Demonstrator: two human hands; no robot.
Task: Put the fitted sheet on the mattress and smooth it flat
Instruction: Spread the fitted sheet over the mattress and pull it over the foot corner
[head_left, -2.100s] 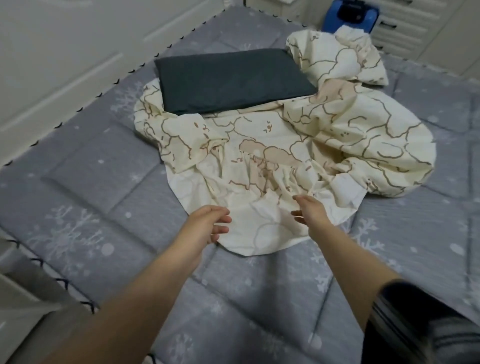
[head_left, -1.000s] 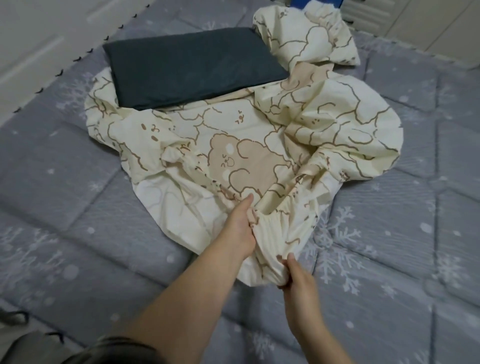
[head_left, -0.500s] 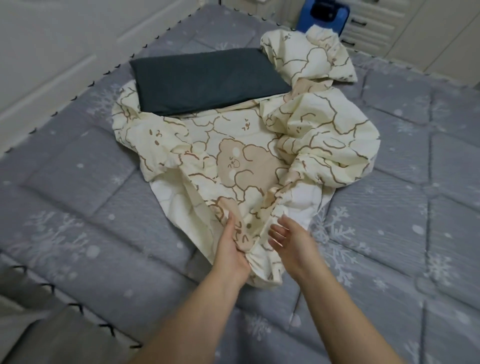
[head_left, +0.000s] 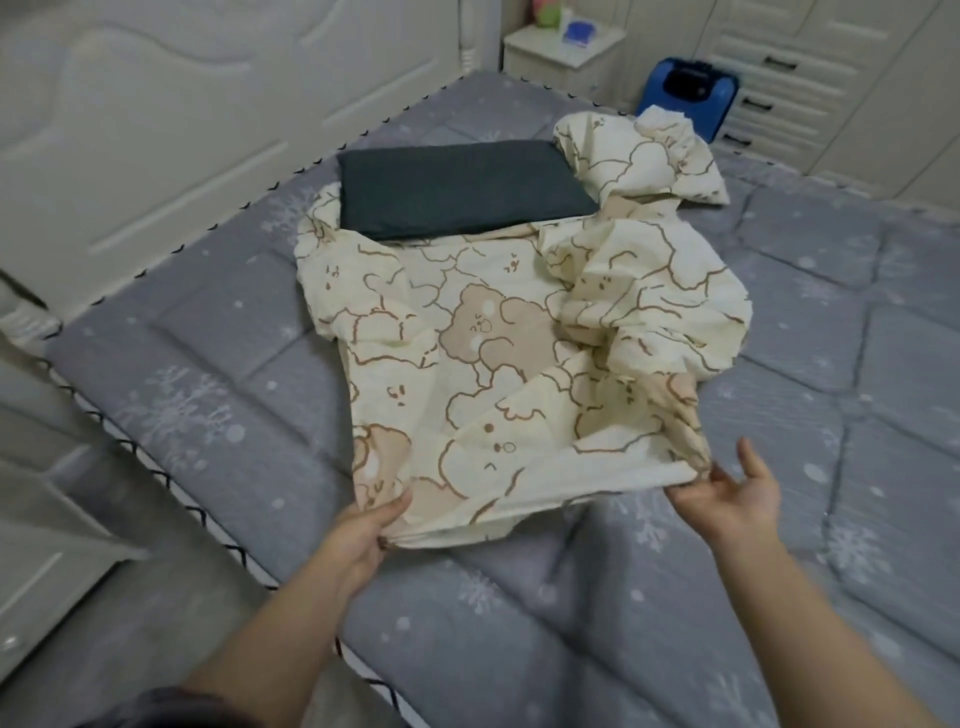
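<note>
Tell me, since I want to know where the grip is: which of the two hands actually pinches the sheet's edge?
The left hand pinches the fitted sheet at its near edge; the right hand lies open, fingers spread, beside the gathered hem.

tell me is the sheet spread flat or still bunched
Mostly bunched. The sheet lies in a crumpled heap mid-mattress, with a dark pillow on its far edge; only the near edge is stretched between both hands.

A grey snowflake-quilted mattress (head_left: 218, 364) bears a crumpled cream fitted sheet (head_left: 493, 364).
</note>
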